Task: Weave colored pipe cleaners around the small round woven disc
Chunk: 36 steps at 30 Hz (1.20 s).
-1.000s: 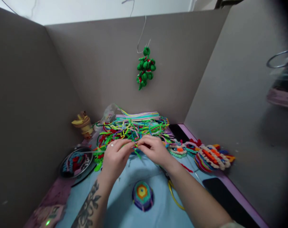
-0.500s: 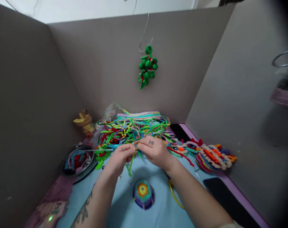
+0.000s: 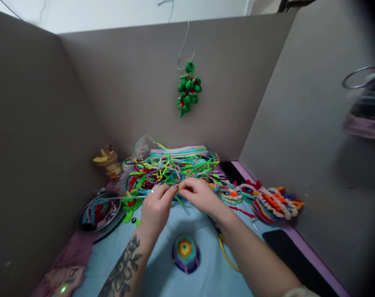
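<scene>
The left hand [image 3: 156, 206] and the right hand [image 3: 200, 194] meet fingertip to fingertip at the near edge of a tangled pile of pipe cleaners [image 3: 172, 167] on the counter [image 3: 206, 276]. Each hand is closed in a pinch on a green pipe cleaner [image 3: 179, 200], which hangs just under the fingers. A round woven piece [image 3: 185, 252] lies nearer the person, apart from both.
</scene>
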{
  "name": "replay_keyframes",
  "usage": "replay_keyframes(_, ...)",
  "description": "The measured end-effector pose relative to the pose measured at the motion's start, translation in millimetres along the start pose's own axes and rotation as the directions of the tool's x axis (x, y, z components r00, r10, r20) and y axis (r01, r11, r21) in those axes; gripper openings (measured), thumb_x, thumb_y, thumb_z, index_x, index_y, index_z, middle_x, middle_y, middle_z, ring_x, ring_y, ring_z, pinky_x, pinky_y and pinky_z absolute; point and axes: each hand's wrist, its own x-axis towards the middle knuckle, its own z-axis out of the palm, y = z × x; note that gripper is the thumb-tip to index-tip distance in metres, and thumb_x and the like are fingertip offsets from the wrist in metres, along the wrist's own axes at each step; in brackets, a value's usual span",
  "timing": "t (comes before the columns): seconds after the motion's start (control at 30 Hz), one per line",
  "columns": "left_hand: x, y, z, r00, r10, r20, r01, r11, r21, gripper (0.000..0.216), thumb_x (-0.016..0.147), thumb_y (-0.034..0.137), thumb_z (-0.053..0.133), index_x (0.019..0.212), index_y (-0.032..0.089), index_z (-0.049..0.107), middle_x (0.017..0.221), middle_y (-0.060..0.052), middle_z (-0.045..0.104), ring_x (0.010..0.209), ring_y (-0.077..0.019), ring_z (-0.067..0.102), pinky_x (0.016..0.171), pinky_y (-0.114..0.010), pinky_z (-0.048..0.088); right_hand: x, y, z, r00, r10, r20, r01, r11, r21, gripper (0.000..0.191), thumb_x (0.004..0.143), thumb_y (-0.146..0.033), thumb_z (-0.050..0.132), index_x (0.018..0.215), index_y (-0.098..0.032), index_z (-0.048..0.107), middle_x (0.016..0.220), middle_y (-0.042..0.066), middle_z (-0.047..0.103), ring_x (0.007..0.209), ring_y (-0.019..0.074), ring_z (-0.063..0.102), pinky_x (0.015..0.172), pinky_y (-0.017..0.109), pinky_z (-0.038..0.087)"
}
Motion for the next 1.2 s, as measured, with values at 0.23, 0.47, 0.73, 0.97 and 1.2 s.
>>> replay_keyframes(0.23, 15, 10, -8, 0.887, -0.409, 0.212, 0.459, 0.745, -0.485, 0.02, 0.084, 0.027, 0.054, 0.068, 0.018, 0.063, 0.068, -0.003, 0.057, 0.067, -0.015, 0.053, 0.061, -0.025, 0.043, -2, 12, 1, 0.939, -0.344, -0.02, 0.327, 0.906, -0.268, 0.017, 0.086, -0.008, 0.05, 0.085, -0.019, 0.063, 0.085, 0.005, 0.065, 0.083, 0.0179, 0.056, 0.074, 0.029, 0.044)
replay_keyframes(0.47, 21, 14, -8, 0.445, -0.27, 0.854, 0.783, -0.347, -0.517, 0.035, 0.057, 0.037, 0.074, 0.064, 0.017, 0.046, 0.054, 0.009, 0.028, 0.044, -0.0032, 0.018, 0.039, -0.016, 0.012, -7, 39, 17, 0.748, -0.655, -0.103, 0.496, 0.657, -0.568, 0.023, 0.09, -0.014, 0.045, 0.094, -0.023, 0.066, 0.088, 0.006, 0.068, 0.069, 0.0169, 0.051, 0.064, 0.031, 0.041)
replay_keyframes(0.73, 18, 4, -17, 0.85, -0.388, 0.355, 0.526, 0.649, -0.55, 0.02, 0.086, 0.032, 0.053, 0.076, 0.017, 0.06, 0.072, -0.003, 0.06, 0.067, -0.0144, 0.054, 0.063, -0.026, 0.042, -2, 36, 19, 0.772, -0.589, -0.238, 0.466, 0.78, -0.418, 0.021, 0.088, -0.01, 0.043, 0.095, -0.019, 0.061, 0.088, 0.008, 0.065, 0.082, 0.0195, 0.057, 0.074, 0.032, 0.047)
replay_keyframes(0.97, 14, -3, -30, 0.986, 0.164, 0.032, -0.167, 0.976, 0.137, 0.018, 0.087, 0.018, 0.059, 0.101, 0.024, 0.067, 0.098, -0.003, 0.072, 0.094, -0.023, 0.059, 0.082, -0.038, 0.037, -1, 16, 23, 0.968, -0.181, -0.174, 0.164, 0.981, -0.109, 0.017, 0.089, -0.014, 0.046, 0.077, -0.019, 0.055, 0.075, 0.002, 0.057, 0.073, 0.0157, 0.054, 0.067, 0.027, 0.042)
replay_keyframes(1.2, 15, -1, -27, 0.992, 0.127, 0.0, -0.126, 0.983, 0.136, 0.009, 0.088, 0.024, 0.059, 0.092, 0.022, 0.067, 0.088, -0.001, 0.073, 0.088, -0.0221, 0.059, 0.078, -0.037, 0.035, -1, 7, 20, 0.99, -0.133, -0.045, 0.133, 0.991, -0.006, 0.02, 0.09, -0.014, 0.047, 0.072, -0.019, 0.054, 0.072, 0.0, 0.058, 0.071, 0.014, 0.054, 0.065, 0.025, 0.041)
